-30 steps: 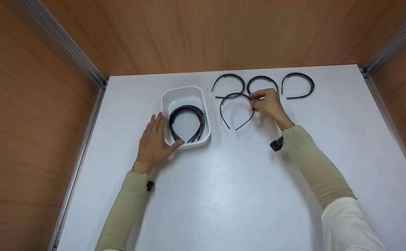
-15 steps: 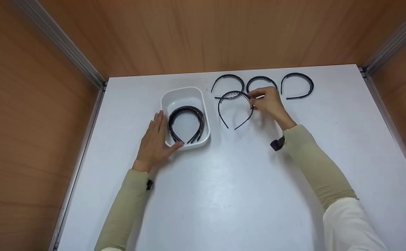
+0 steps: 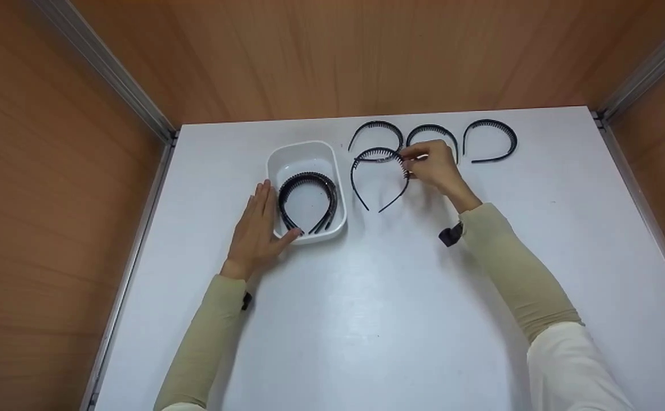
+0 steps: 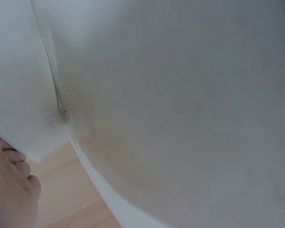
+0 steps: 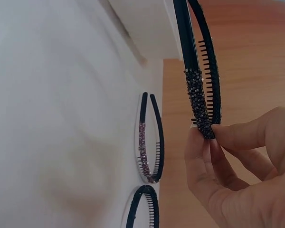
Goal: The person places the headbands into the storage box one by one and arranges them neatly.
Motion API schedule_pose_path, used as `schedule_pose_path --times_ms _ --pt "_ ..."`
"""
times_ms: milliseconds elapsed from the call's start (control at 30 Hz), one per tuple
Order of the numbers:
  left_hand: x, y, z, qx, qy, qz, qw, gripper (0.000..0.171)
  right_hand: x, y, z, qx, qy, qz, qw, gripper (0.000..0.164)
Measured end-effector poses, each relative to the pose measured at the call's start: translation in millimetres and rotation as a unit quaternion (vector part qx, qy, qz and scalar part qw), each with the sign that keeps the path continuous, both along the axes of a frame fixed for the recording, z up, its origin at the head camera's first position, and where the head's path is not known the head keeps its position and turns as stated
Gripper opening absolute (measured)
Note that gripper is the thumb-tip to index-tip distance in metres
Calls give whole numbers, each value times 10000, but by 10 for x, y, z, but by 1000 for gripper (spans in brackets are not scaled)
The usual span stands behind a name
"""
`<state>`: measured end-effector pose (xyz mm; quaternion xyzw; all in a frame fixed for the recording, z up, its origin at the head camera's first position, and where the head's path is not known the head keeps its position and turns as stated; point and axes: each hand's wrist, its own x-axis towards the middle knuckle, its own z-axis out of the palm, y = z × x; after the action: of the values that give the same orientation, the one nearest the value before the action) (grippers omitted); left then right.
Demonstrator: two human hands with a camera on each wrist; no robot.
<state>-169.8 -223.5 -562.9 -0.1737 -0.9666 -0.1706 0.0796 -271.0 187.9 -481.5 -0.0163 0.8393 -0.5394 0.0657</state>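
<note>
Between thumb and fingers my right hand pinches a black toothed headband by its side, its tips pointing toward me. In the right wrist view this headband shows a band of dark glittery stones near the fingertips. My left hand lies with straight fingers along the left side of a white tub, its thumb over the near rim. Inside the tub a few black headbands lie nested together. The left wrist view shows the left hand at its lower left corner, beside the white tub wall.
Behind the held headband, three more black headbands lie in a row along the table's back: a left one, a middle one partly behind my right hand, and a right one. Wooden panels wall the white table.
My right hand has shifted slightly left with the headband, toward the tub. The left hand stays at the tub, and the headbands in the tub and at the back have not moved.
</note>
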Motion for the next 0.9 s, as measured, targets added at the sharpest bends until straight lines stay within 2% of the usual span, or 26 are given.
schedule_pose_path --times_ms 433,733,900 --pt "7 7 1 8 27 44 10000 112 -21 -106 137 -86 -64 108 9999 26" --pt "-1 26 26 -41 -24 69 10000 112 -23 -177 248 -94 106 373 9992 26" --pt "-10 26 13 -6 50 42 10000 113 -28 -230 291 81 119 432 9990 27"
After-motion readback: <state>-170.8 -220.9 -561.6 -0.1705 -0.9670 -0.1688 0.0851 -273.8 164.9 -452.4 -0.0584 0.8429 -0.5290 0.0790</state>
